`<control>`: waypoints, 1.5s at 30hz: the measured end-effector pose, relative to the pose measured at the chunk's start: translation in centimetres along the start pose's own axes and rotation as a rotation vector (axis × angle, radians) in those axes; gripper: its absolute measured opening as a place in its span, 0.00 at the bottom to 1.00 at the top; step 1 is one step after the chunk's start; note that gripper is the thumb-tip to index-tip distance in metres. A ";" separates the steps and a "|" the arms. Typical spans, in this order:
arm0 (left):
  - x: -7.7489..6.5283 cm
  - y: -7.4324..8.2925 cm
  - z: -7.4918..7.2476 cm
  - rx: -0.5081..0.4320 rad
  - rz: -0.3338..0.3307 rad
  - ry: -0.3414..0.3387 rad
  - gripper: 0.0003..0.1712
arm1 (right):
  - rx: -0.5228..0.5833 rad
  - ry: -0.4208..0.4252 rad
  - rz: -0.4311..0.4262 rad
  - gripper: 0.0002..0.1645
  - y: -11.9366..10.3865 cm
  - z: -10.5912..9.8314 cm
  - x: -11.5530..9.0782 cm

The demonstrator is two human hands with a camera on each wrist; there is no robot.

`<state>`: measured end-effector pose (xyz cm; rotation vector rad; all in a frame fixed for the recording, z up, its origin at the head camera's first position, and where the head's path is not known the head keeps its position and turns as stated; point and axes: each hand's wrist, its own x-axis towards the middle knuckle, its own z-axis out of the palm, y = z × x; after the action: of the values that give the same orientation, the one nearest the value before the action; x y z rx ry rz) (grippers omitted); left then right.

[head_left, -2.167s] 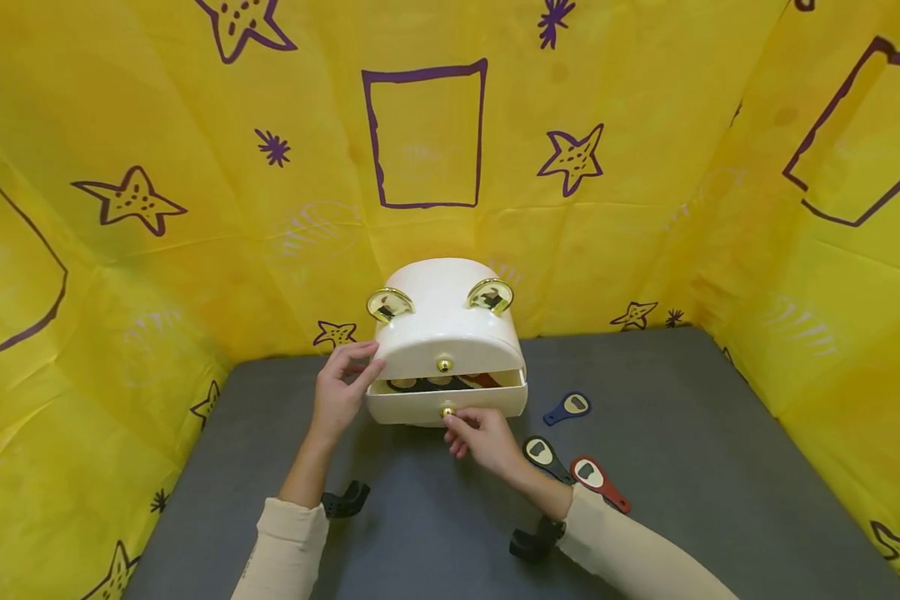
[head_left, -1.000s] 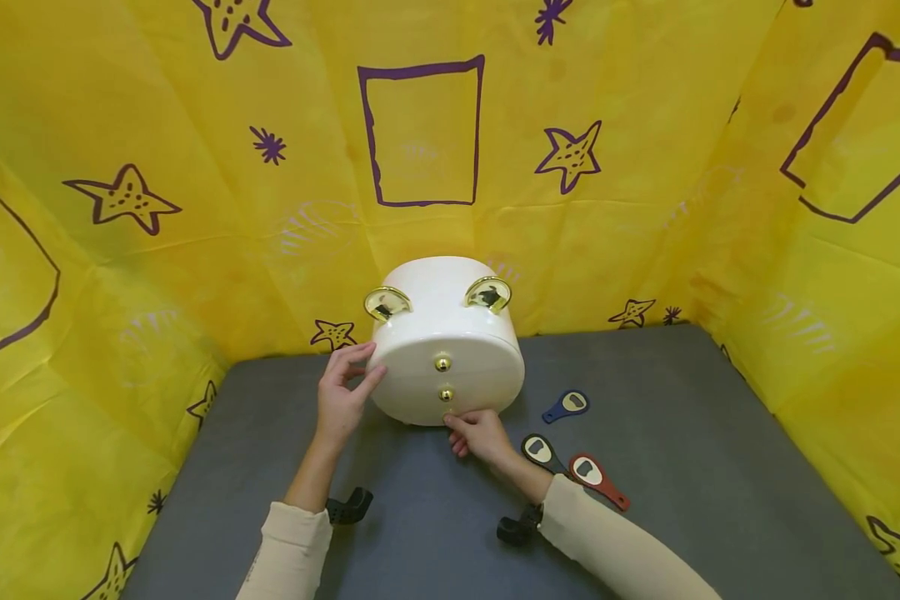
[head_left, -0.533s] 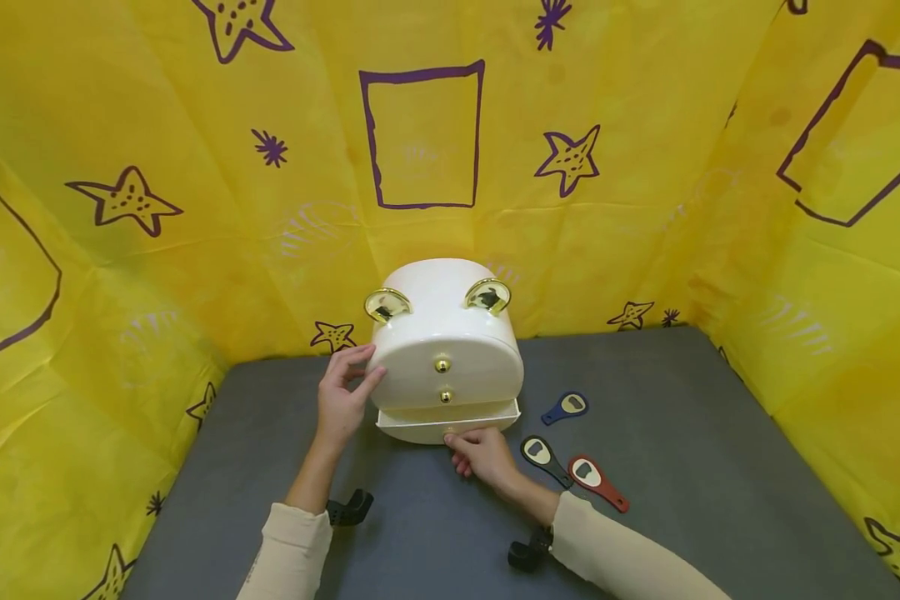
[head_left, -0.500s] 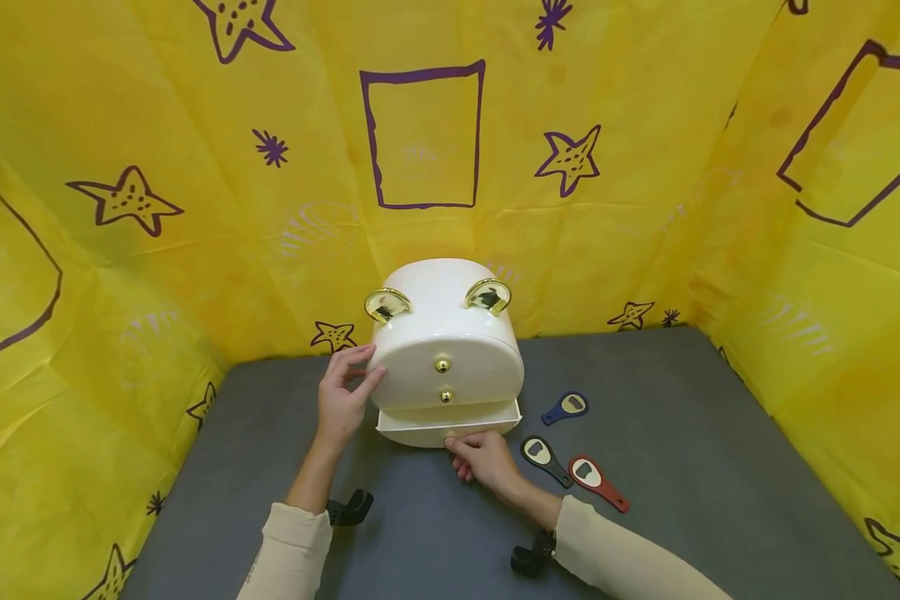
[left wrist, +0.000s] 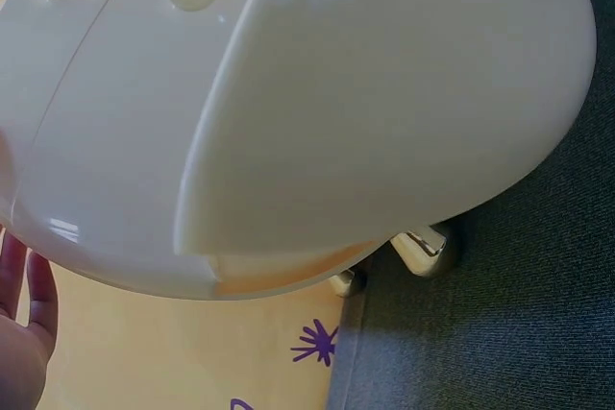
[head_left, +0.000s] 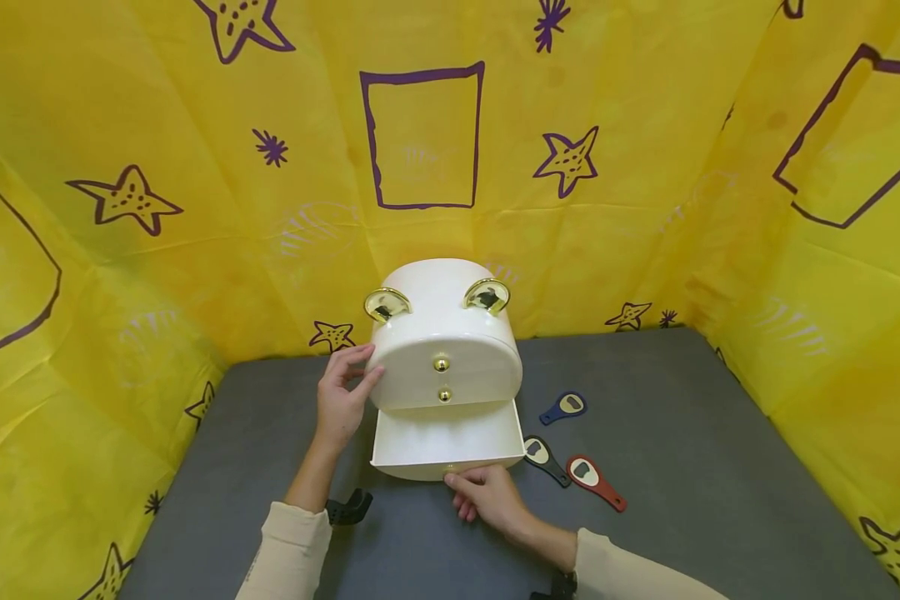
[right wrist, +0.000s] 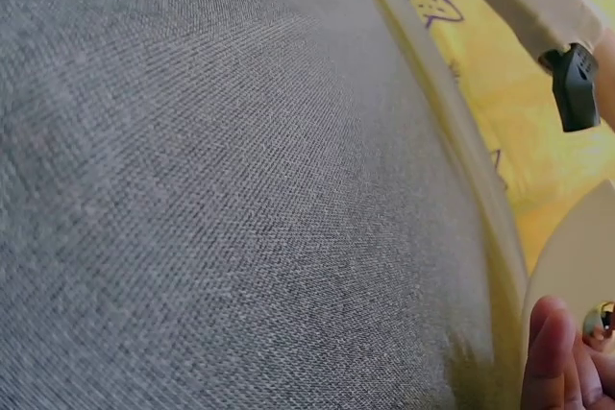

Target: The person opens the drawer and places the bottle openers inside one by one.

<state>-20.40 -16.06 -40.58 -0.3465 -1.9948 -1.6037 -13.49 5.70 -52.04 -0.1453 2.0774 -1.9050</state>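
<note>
A white mini chest of drawers (head_left: 444, 292) with gold ears stands at the back of the table. Its bottom drawer (head_left: 447, 435) is pulled far out, and the inside that shows is bare white. My right hand (head_left: 495, 498) pinches this drawer's gold knob (right wrist: 600, 324) between thumb and finger. Against the chest's left side rests my left hand (head_left: 342, 400), fingers extended and steadying contact at the rim. The upper two drawers, with gold knobs (head_left: 441, 364), are closed. In the left wrist view the drawer front (left wrist: 384, 112) fills much of the picture.
To the right on the grey table (head_left: 682, 433) lie a blue bottle opener (head_left: 563, 407), a black bottle opener (head_left: 546, 460) and a red bottle opener (head_left: 597, 482). The black one lies close to the drawer's right corner. Yellow patterned cloth (head_left: 427, 142) hangs behind and at both sides.
The middle drawer, partly out with bottle openers inside, was pushed closed. My right hand moved down to the bottom knob and drew that drawer toward me. My left hand stayed on the chest.
</note>
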 end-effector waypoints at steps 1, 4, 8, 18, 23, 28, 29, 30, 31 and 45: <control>0.0 0.0 0.0 -0.002 0.004 0.001 0.18 | 0.005 -0.003 0.002 0.22 0.0 0.0 0.0; 0.0 -0.1 0.1 -0.003 0.014 0.003 0.17 | 0.010 -0.006 0.004 0.22 0.0 -0.1 0.0; 0.0 -0.1 0.1 -0.003 0.014 0.004 0.17 | 0.009 -0.006 0.003 0.22 0.1 -0.2 0.0; 0.0 0.0 0.0 0.012 -0.020 0.012 0.18 | 0.001 -0.011 0.002 0.22 0.1 -0.4 0.0; 0.0 -0.1 -0.1 0.010 -0.026 0.011 0.18 | -0.025 -0.030 -0.001 0.22 -0.1 -0.9 -0.1; 0.0 -0.3 0.0 0.006 -0.019 0.013 0.18 | -0.075 -0.088 -0.005 0.21 -0.1 -2.1 -0.3; 0.0 -0.3 0.0 0.005 -0.018 0.015 0.18 | -0.091 -0.106 -0.011 0.21 -0.2 -2.5 -0.3; 0.0 -0.4 0.0 0.005 -0.017 0.015 0.18 | -0.111 -0.127 -0.015 0.21 -0.3 -2.9 -0.4; 0.0 -0.4 0.0 0.004 -0.016 0.016 0.18 | -0.129 -0.151 -0.022 0.21 -0.4 -3.3 -0.5; 0.0 -0.2 0.0 -0.002 -0.027 0.006 0.18 | -0.364 -0.460 -0.079 0.18 -3.2 -11.9 -2.2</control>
<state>-20.51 -16.15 -40.73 -0.3156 -2.0015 -1.6215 -15.36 17.31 -47.84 -0.6878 2.0803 -1.3442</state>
